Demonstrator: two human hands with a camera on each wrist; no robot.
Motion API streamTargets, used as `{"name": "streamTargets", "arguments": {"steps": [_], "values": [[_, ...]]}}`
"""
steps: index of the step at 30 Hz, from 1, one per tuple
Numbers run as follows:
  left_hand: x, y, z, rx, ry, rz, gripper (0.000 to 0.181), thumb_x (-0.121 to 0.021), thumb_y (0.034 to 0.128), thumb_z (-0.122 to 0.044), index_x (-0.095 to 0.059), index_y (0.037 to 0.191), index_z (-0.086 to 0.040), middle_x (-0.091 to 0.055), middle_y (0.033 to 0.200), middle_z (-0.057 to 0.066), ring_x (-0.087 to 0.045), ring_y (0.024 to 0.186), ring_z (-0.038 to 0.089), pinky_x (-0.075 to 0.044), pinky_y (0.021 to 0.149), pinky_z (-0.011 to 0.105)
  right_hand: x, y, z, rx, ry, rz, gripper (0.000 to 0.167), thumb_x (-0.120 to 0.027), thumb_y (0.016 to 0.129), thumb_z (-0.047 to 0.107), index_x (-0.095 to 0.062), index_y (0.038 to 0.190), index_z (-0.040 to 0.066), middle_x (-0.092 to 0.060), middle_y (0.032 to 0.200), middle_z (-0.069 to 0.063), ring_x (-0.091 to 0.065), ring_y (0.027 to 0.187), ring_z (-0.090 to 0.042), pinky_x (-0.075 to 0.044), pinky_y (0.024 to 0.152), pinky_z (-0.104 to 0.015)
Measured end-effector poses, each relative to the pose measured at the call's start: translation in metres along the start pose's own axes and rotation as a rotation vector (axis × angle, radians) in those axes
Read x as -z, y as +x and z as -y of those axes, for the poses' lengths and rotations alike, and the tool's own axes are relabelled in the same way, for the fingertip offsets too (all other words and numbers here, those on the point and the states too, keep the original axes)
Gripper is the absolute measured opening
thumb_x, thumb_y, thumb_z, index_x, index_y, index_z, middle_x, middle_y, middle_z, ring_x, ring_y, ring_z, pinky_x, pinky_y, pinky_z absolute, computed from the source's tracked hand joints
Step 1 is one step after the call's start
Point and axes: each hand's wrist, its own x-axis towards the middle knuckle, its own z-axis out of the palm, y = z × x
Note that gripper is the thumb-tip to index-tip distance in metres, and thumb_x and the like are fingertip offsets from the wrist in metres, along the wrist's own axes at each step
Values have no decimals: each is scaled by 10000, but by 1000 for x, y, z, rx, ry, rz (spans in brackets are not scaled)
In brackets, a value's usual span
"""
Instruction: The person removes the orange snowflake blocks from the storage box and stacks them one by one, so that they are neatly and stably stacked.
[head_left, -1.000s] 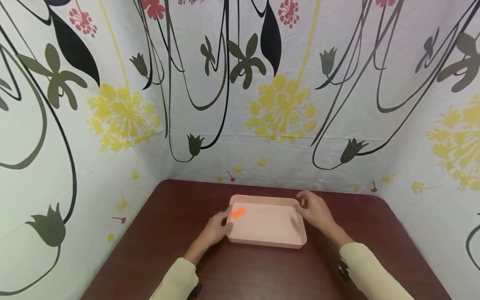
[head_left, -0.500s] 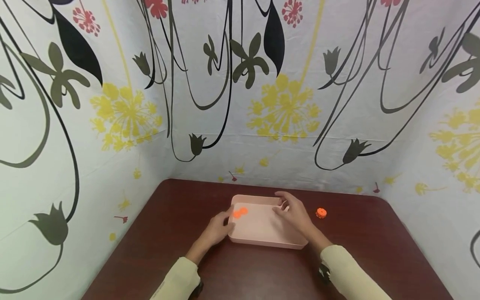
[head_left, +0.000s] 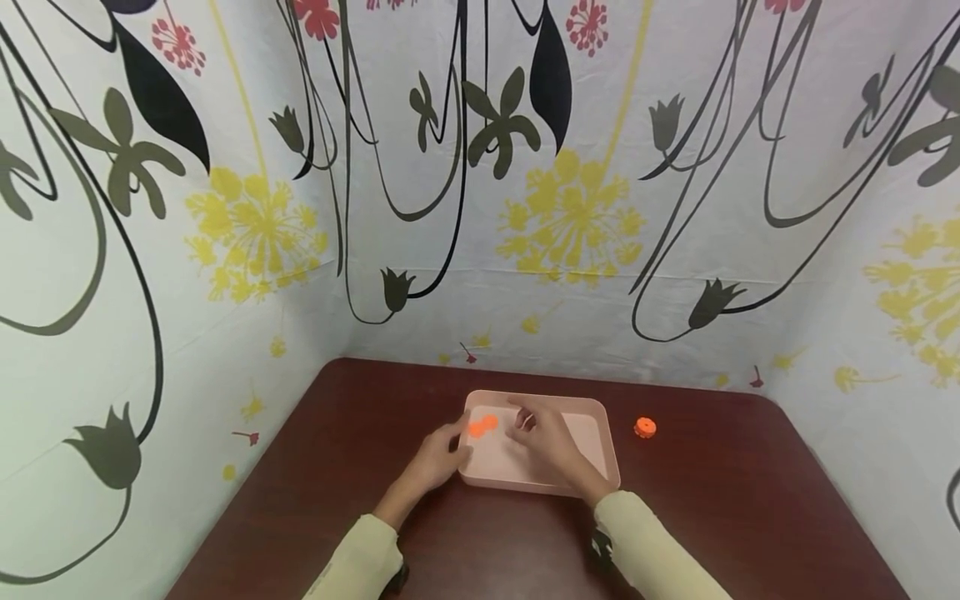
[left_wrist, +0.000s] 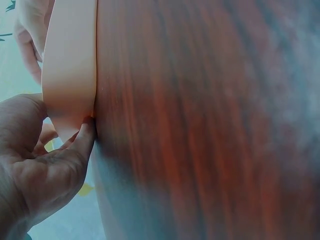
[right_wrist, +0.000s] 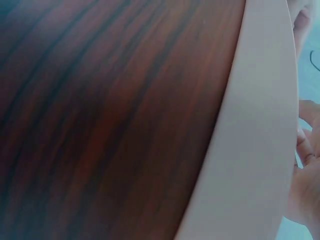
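Observation:
A shallow pale pink tray (head_left: 483, 479) sits on the table. My left hand (head_left: 431, 458) grips its left edge; in the left wrist view, the left hand (left_wrist: 45, 165) has thumb and fingers at the tray wall (left_wrist: 70, 60). Inside the tray at the left lie small bright orange round pieces (head_left: 482, 426), touching one another. My right hand (head_left: 551, 442) hovers over the middle of the tray, fingers bent and apart, with nothing visible between them, just right of those pieces. An orange round piece with a notched edge and small dark centre (head_left: 645, 427) lies on the table right of the tray.
The dark reddish-brown wooden table (head_left: 360, 417) has rounded far corners. White cloth walls (head_left: 450, 333) with a floral print stand close behind it and on both sides.
My right hand has left the tray's right side and moved left over its middle. The orange notched piece on the right has come into sight. The left hand stays put.

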Motion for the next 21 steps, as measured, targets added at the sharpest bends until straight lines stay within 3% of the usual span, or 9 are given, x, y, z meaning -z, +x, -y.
{"name": "streamTargets", "arguments": {"steps": [9,21], "values": [[-2,0,2,-18,15,3,681,-677,1025,-157,-385,1638,-110,-497,1619,203,-456,1523,387,-394,1227,598,-22,0,3,-110,28,46,517,-846,884,81,-689,1377,101,-666,829,-13,-580,768,-118,-486,718,-247],[1,-1,5,-57,16,-11,671,-669,1024,-160,-393,1631,-93,-509,1601,226,-471,1511,389,-404,1224,585,-38,13,1,-173,-155,65,515,-838,891,158,-697,1383,211,-655,784,27,-548,710,-133,-440,699,-305]]}}
